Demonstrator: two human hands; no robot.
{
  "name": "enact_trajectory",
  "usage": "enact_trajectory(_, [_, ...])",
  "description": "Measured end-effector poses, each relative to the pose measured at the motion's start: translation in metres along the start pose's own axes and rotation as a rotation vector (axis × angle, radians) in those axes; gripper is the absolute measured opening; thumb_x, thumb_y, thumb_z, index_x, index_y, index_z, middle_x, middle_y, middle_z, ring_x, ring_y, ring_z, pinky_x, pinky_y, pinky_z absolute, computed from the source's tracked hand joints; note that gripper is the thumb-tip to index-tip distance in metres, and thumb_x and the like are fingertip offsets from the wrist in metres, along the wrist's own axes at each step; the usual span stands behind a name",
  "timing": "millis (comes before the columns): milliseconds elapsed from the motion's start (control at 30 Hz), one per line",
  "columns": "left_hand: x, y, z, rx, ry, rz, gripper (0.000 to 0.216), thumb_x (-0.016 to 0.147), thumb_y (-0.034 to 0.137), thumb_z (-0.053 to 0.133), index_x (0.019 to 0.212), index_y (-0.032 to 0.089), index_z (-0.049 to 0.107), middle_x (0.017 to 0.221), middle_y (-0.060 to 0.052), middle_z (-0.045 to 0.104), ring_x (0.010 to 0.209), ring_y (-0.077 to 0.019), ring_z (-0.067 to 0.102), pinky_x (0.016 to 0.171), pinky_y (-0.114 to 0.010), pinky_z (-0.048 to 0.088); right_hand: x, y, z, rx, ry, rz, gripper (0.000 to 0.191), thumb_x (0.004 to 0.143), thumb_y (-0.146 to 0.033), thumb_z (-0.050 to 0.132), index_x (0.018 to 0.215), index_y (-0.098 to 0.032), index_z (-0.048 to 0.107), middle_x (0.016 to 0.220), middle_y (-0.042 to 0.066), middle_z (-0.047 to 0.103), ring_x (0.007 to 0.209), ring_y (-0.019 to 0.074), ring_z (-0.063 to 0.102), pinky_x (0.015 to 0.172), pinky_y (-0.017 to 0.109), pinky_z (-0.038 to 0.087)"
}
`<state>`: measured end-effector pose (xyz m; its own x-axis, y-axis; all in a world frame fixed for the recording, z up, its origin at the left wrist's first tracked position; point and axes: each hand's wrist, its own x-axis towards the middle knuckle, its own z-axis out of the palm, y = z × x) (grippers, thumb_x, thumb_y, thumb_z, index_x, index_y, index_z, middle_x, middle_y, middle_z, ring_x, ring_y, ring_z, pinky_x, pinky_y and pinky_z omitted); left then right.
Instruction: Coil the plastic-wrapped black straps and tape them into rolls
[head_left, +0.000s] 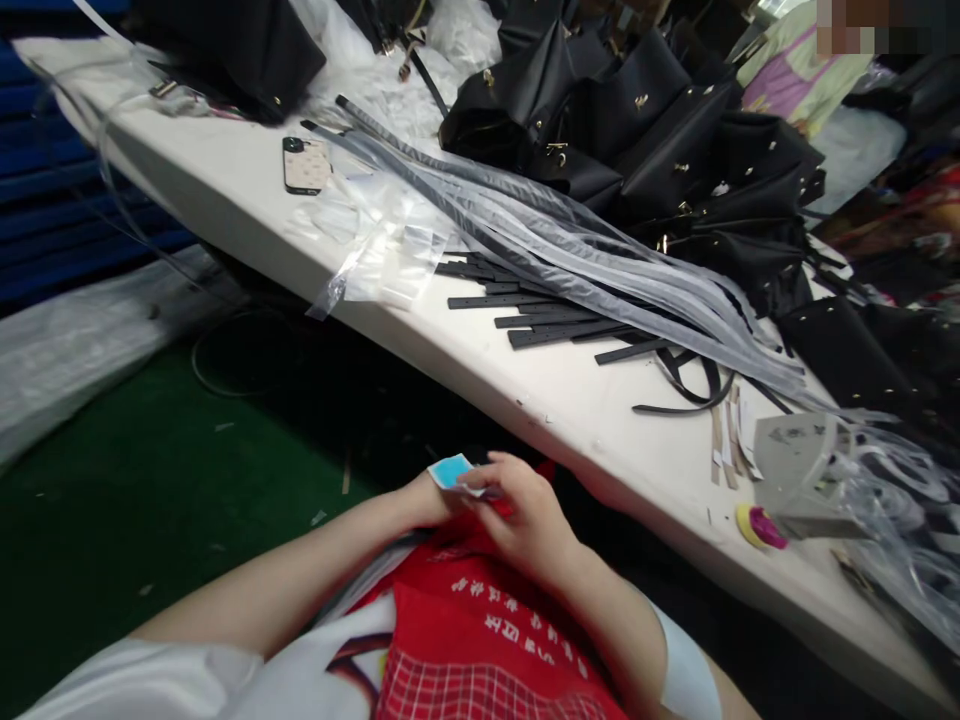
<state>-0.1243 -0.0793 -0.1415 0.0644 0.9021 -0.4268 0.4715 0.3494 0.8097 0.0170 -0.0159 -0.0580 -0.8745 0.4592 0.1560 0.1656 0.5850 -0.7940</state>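
Observation:
Both my hands rest over my lap, below the front edge of the white table (570, 400). My right hand (525, 510) is curled, its fingers pinched on a small light-blue and white slip (454, 472). My left hand (431, 500) lies mostly hidden behind the right one; its fingers meet the same slip from the left. A red apron with white lettering (487, 640) covers my lap under the hands.
On the table lie black straps (540, 320), long clear plastic sleeves (570, 240), a heap of black handbags (660, 150), a phone (304, 165), a grey tape dispenser (795, 470) and a yellow-and-pink roll (759, 527). Green floor lies at left.

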Motion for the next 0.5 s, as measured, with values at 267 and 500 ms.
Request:
enact_trajectory(267, [-0.002,0.032,-0.006,0.246,0.044,0.156,0.046,0.087,0.05,0.048,0.053,0.019,0.049,0.051,0.003,0.047,0.049,-0.0118,0.04,0.052,-0.027,0.027,-0.056,-0.004,0.009,-0.235,-0.116,-0.202,0.025,0.09,-0.02,0.054,0.112,-0.027,0.063,0.137,0.009,0.052,0.115,0.0227,0.057,0.092,0.034,0.049])
enact_trajectory(500, [-0.004,0.036,0.009,0.367,-0.019,0.283,0.02,0.078,0.027,0.057,0.061,0.017,0.058,0.061,0.0,0.058,0.057,-0.0148,0.052,0.053,-0.026,0.029,-0.059,0.005,0.015,0.041,0.119,-0.089,0.035,0.081,-0.005,0.054,0.106,-0.026,0.067,0.108,0.007,0.059,0.101,0.017,0.059,0.085,0.03,0.051])
